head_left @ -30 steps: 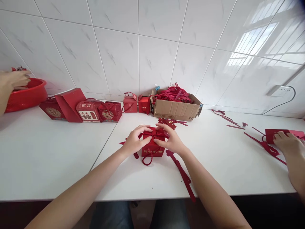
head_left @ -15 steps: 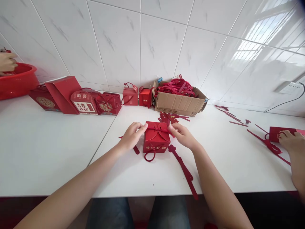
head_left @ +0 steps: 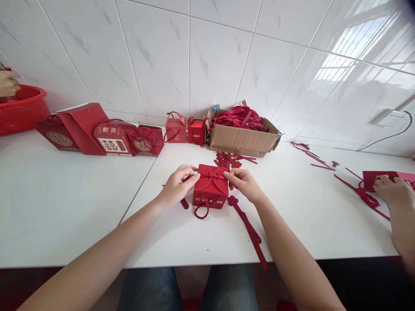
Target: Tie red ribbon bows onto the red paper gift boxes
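Observation:
A small red gift box [head_left: 210,199] with gold characters stands on the white table in front of me. Across its closed, curved top flaps runs a thin red ribbon [head_left: 212,176], knotted in the middle. My left hand [head_left: 180,183] pinches the ribbon at the box's upper left corner, and my right hand [head_left: 244,182] pinches it at the upper right. From the box's front hangs a twisted red cord loop [head_left: 201,211]. To the right of the box lies a dark red felt strip [head_left: 248,226] with a flower-shaped end, reaching past the table edge.
Against the wall stands a cardboard box [head_left: 243,140] full of red strips, beside several red gift boxes [head_left: 113,139]. Far left, a person's hand [head_left: 8,83] is over a red basin [head_left: 24,112]. Another person's hand [head_left: 391,188] rests on a red box at right.
My hands have drawn the ribbon straighter and tighter across the box top. My right hand has turned and its fingers have curled in more. The box has tilted slightly.

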`<state>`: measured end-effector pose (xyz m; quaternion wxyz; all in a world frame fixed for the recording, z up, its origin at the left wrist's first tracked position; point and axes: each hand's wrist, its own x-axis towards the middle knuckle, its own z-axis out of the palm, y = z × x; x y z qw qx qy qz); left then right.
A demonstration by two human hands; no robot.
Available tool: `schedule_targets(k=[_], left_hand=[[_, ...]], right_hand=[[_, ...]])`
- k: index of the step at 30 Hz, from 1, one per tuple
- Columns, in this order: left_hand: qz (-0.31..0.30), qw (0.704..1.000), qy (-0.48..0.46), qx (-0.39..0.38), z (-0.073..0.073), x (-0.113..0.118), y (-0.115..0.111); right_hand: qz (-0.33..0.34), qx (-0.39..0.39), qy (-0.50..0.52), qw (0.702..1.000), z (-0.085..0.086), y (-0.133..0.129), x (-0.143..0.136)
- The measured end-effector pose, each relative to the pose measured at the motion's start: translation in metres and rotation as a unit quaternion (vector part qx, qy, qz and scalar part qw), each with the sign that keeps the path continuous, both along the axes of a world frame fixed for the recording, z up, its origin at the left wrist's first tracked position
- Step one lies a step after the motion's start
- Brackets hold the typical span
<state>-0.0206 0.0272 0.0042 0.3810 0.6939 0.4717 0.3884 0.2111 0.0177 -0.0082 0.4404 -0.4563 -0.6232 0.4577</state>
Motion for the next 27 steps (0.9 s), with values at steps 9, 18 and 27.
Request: schedule_targets(k=[9, 18, 27], left_hand=[[-0.002, 1.000, 0.023, 0.005, 0.0004, -0.0026, 0.0008], [0.008, 0.998, -0.058, -0.017, 0.0002, -0.0090, 0.0059], [-0.007, 0.998, -0.058, -0.024, 0.0071, -0.0081, 0.0017]], right_hand=[[0.002, -0.008, 0.001, 1.000, 0.0048, -0.0010, 0.0053], [-0.014, 0.007, -0.046, 0.999, 0.0075, -0.0022, 0.0082], [-0.018, 0.019, -0.061, 0.998, 0.0076, -0.0021, 0.0093]])
